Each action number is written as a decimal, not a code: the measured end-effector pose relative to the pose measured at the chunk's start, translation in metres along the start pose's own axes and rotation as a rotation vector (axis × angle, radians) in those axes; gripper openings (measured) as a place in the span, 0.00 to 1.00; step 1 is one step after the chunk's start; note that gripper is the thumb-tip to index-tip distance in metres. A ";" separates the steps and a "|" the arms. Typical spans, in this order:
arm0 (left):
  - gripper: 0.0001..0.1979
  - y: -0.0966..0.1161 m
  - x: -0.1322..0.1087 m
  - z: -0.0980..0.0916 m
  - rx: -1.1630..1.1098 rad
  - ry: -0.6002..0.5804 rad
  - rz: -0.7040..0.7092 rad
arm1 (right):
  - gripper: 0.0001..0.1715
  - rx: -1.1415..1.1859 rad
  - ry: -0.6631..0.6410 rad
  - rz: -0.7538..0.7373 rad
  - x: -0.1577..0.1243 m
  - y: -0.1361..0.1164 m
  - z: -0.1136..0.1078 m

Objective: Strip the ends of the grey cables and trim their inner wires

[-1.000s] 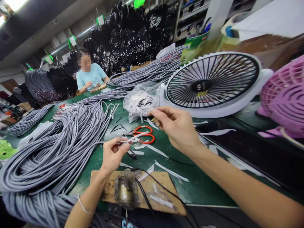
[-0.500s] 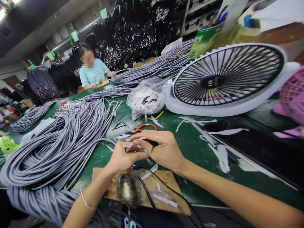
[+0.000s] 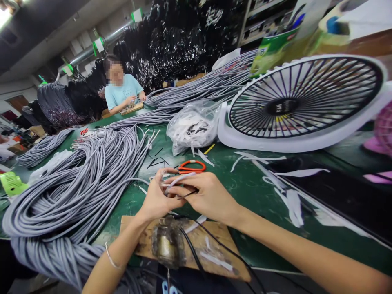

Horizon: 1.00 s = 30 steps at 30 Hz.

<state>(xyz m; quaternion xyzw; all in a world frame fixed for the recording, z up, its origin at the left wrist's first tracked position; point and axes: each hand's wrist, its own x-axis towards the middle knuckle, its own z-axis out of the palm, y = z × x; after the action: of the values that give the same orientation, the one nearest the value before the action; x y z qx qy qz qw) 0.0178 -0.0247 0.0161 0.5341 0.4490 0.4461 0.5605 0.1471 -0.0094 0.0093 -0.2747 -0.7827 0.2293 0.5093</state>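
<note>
My left hand (image 3: 157,200) is closed around the end of a grey cable (image 3: 139,180), which trails off left toward the large bundle. Facing it, my right hand (image 3: 211,198) pinches a thin dark strand (image 3: 190,194) between thumb and fingers. A pale grey-white strip (image 3: 183,177) sticks out over the right fingers; its join to the cable is hidden. Both sets of fingertips meet above the green table. Just beyond them lie red-handled scissors (image 3: 192,166). Below my wrists, a blackened metal pot (image 3: 167,245) sits on a wooden board (image 3: 220,241).
Coiled grey cables (image 3: 70,196) cover the left side. A plastic bag (image 3: 192,126) of white scraps and a white fan (image 3: 294,143) stand behind. White strips (image 3: 294,202) and a black flat panel (image 3: 337,192) lie right. Across the table sits a person (image 3: 124,92).
My left fingers have lifted and curled around the cable end. The pale strip now projects farther right over my right hand. The whole view has shifted slightly; the seated person's hands have come up.
</note>
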 end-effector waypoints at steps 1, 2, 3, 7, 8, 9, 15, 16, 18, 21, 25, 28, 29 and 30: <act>0.27 0.000 0.000 -0.001 -0.009 -0.007 -0.007 | 0.13 -0.018 -0.003 -0.043 0.000 0.000 -0.002; 0.26 0.000 -0.001 -0.003 -0.022 -0.006 0.001 | 0.15 -0.045 0.002 -0.084 0.001 0.000 -0.004; 0.25 0.000 0.000 -0.005 -0.039 0.000 0.018 | 0.15 -0.083 0.015 -0.124 0.001 0.000 -0.005; 0.20 -0.003 0.001 -0.011 -0.142 0.043 0.061 | 0.15 -0.253 0.094 -0.210 0.003 0.001 -0.009; 0.19 -0.004 0.001 -0.012 -0.164 0.062 0.069 | 0.14 -0.269 0.109 -0.206 0.003 0.002 -0.009; 0.18 -0.004 0.001 -0.012 -0.179 0.086 0.084 | 0.14 -0.270 0.111 -0.191 0.004 0.003 -0.010; 0.18 -0.004 -0.003 -0.012 -0.174 0.143 0.168 | 0.09 -0.236 0.032 0.044 0.010 0.015 -0.019; 0.17 -0.003 -0.003 -0.012 -0.166 0.145 0.183 | 0.08 -0.243 0.048 0.070 0.011 0.018 -0.022; 0.16 -0.002 -0.004 -0.012 -0.167 0.159 0.215 | 0.08 -0.275 0.091 0.109 0.014 0.022 -0.028; 0.16 0.000 -0.005 -0.014 -0.211 0.182 0.241 | 0.08 -0.301 0.234 0.160 0.017 0.024 -0.037; 0.17 0.001 -0.005 -0.015 -0.260 0.178 0.224 | 0.09 -0.203 0.442 0.099 0.017 0.013 -0.037; 0.17 -0.002 -0.003 -0.014 -0.254 0.151 0.222 | 0.09 -0.167 0.385 -0.102 0.013 -0.001 -0.027; 0.17 -0.003 -0.003 -0.014 -0.244 0.151 0.229 | 0.08 -0.155 0.347 -0.157 0.011 -0.004 -0.024; 0.17 -0.004 -0.002 -0.014 -0.231 0.157 0.241 | 0.07 -0.140 0.313 -0.192 0.009 -0.006 -0.021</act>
<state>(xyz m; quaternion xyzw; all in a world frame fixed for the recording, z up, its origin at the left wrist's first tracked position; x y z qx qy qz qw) 0.0042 -0.0244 0.0116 0.4798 0.3700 0.5987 0.5239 0.1618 -0.0059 0.0271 -0.2657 -0.7306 0.0793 0.6239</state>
